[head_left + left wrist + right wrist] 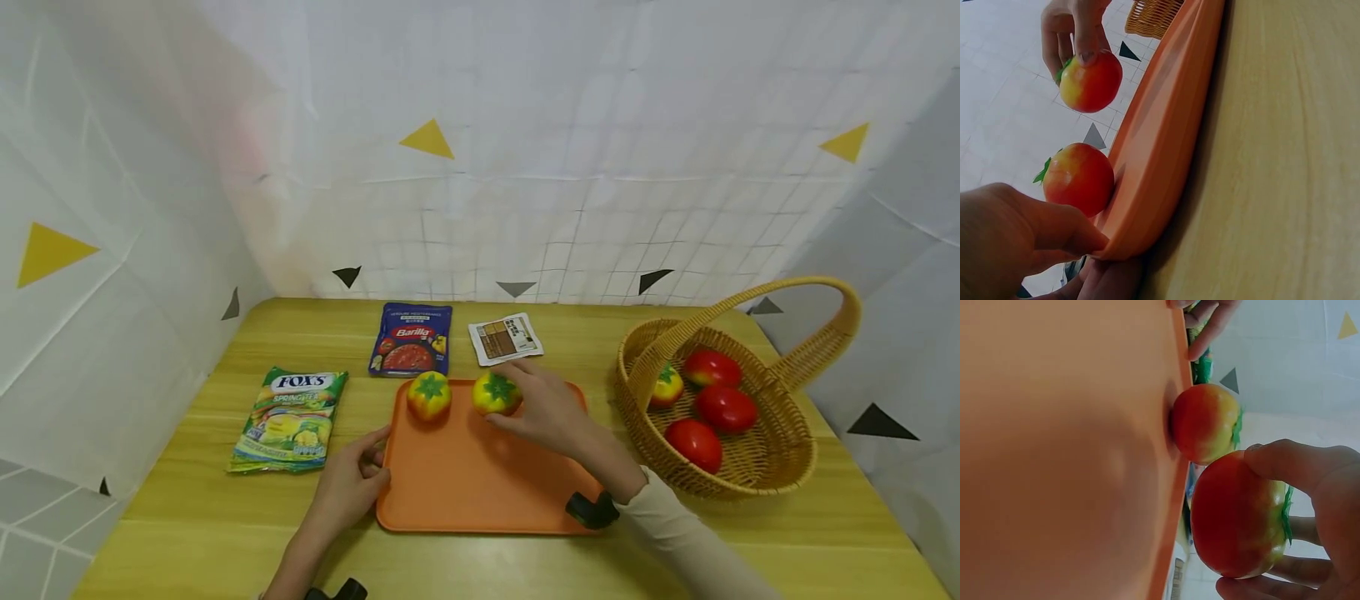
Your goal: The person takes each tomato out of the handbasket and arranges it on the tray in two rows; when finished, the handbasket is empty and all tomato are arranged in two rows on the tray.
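My right hand (543, 408) grips a red-and-yellow tomato (496, 393) with a green leafy top, thumb on one side and fingers on the other. In the right wrist view the held tomato (1235, 515) hangs just above the orange tray (1041, 450). A second tomato of the same kind (430, 397) sits on the tray's back left corner. At the left edge of the tray (480, 483), my left hand (351, 479) pinches the rim, as the left wrist view shows: thumb (1079, 228) on top, other fingers below.
A wicker basket (626, 417) with a tall handle stands right of the tray, holding several red fruits (727, 408) and one more red-and-yellow tomato (666, 387). Behind the tray lie a blue Barilla pouch (411, 340) and a small white packet (506, 339). A green Fox's bag (291, 421) lies left.
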Demonstrator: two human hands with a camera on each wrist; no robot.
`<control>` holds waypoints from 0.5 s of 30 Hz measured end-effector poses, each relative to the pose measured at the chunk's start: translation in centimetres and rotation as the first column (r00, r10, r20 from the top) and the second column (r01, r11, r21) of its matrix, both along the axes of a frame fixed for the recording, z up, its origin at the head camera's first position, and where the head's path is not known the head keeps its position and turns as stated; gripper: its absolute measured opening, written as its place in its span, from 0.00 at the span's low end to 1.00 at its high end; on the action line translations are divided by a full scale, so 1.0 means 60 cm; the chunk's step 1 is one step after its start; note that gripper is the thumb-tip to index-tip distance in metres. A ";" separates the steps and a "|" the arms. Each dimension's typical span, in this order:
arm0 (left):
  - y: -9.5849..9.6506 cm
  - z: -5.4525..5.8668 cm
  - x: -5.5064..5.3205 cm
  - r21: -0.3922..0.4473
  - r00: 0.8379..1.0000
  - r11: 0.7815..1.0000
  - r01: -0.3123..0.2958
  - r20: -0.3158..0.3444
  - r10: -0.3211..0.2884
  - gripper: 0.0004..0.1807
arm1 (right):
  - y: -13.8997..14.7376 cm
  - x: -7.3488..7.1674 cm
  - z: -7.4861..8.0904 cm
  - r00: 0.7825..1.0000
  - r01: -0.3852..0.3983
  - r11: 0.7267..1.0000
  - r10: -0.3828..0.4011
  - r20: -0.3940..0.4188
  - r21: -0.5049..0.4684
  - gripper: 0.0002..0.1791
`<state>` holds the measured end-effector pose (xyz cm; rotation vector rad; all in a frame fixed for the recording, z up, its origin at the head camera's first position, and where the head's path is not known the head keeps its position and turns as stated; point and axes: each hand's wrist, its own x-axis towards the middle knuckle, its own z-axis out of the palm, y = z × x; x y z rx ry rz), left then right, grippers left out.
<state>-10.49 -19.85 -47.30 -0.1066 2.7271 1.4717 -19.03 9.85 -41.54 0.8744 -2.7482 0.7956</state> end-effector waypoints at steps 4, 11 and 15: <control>0.000 0.001 0.002 0.004 1.000 1.000 -0.002 0.004 0.002 0.33 | -0.009 -0.006 -0.009 1.000 -0.011 1.000 0.011 0.001 -0.010 0.35; 0.001 0.001 0.001 0.006 1.000 1.000 0.005 0.006 -0.005 0.33 | -0.012 -0.016 -0.031 0.999 -0.008 1.000 0.007 0.037 0.012 0.36; 0.000 0.000 0.001 0.001 1.000 1.000 0.006 -0.003 -0.006 0.33 | -0.014 -0.020 -0.042 0.998 -0.011 1.000 0.011 0.058 0.009 0.37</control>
